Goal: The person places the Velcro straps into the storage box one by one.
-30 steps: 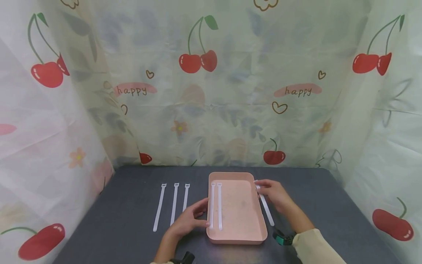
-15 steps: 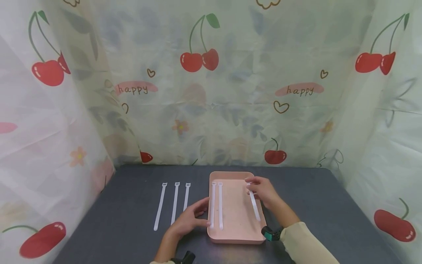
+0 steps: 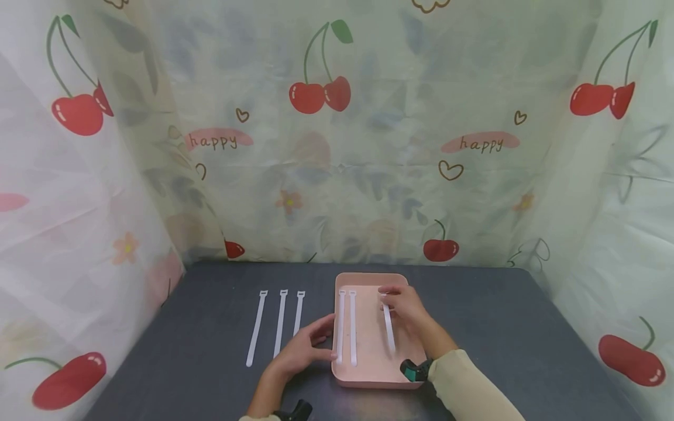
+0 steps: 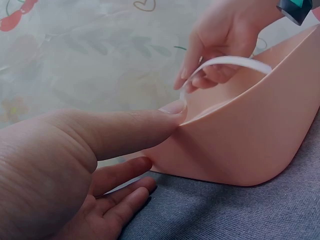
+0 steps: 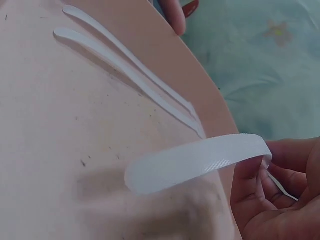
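Observation:
My right hand (image 3: 408, 307) pinches a white cable tie strap (image 3: 388, 330) by its buckle end, above the pink tray (image 3: 368, 379). In the right wrist view the held strap (image 5: 175, 165) arches out from the fingers, its rounded free end over the tray floor. Two more white straps (image 3: 353, 330) lie side by side in the tray along its left wall. My left hand (image 3: 302, 351) stays at the tray's left side. Seen from the left wrist, its straight thumb (image 4: 135, 130) touches the rim, with the other fingers loosely beside the outer wall.
Left of the tray, several white straps (image 3: 257, 327) lie roughly parallel on the dark grey tabletop (image 3: 210, 333); the left hand partly covers the nearest ones. A cherry-printed curtain (image 3: 326, 175) closes off the back and both sides.
My right hand has carried the strap leftward, from beside the tray's right wall to over its inside. The left hand and the straps lying down have kept their places.

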`<state>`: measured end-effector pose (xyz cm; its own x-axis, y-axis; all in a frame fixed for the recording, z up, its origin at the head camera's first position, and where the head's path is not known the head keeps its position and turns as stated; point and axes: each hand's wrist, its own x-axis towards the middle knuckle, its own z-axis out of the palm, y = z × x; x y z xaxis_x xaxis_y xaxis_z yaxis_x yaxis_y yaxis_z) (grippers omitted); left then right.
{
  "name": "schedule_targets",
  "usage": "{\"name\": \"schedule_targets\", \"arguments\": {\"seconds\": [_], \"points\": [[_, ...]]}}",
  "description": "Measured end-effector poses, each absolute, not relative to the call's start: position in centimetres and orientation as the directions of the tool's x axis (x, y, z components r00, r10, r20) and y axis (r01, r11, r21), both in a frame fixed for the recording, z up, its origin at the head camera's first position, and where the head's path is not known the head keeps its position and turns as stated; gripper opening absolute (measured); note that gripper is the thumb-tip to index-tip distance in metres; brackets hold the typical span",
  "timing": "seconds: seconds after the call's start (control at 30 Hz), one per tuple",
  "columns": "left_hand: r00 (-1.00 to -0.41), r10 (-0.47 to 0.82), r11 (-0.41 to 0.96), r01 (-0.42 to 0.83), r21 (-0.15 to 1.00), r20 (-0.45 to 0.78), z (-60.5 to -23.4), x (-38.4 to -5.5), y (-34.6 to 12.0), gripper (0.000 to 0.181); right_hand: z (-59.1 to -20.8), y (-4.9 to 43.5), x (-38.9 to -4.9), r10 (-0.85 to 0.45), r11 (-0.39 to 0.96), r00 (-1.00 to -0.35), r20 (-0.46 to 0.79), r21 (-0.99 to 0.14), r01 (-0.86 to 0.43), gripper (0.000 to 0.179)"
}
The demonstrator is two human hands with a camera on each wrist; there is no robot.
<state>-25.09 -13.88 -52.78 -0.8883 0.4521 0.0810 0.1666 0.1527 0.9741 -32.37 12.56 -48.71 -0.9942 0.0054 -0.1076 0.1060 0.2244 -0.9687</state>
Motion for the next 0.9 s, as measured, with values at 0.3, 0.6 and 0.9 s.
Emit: {"name": "schedule_targets", "arguments": {"seconds": [0.3,0.6,0.9], "points": [[-0.887,0.454,0.134,0.167,0.977,0.089,-52.6,-25.0,-13.9,0.083,-49.8,11.1,-32.8,-0.027,0.183,-0.990,-0.139,-0.974,0.132,0.025],[-0.882,0.460,0.120,0.173,0.978,0.100,-52.7,-25.1,-13.9,0.083,-50.3,10.3,-32.8,-0.015,0.189,-0.982,-0.191,-0.965,0.185,0.024],[-0.882,0.461,0.128,0.169,0.977,0.093,-52.7,-25.0,-13.9,0.082,-50.8,10.4,-33.2,-0.040,0.268,-0.974,-0.222,-0.942,0.204,0.027]]}}
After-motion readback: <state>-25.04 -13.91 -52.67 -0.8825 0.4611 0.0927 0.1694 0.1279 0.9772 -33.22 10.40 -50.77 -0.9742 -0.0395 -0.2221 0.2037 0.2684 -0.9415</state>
